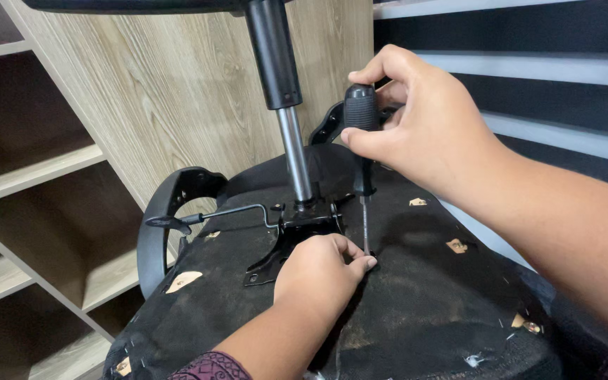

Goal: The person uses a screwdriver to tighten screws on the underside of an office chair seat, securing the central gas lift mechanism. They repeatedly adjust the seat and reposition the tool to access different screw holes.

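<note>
An upturned office chair seat (416, 309) covered in black fabric fills the lower middle. A black metal mechanism plate (297, 236) is fixed to its underside, with a gas lift column (286, 105) rising from it. My right hand (416, 123) grips the black handle of a screwdriver (362, 141), held upright with its tip down at the plate's right edge. My left hand (321, 267) rests on the seat beside the plate, with its fingers pinched around the screwdriver tip. Whatever sits under the tip is hidden.
A black armrest (167, 218) curves up at the left, and a thin lever (233, 211) runs from the plate towards it. Wooden shelves (43, 169) stand at the left, a striped dark wall (529, 77) at the right. The fabric has small tears.
</note>
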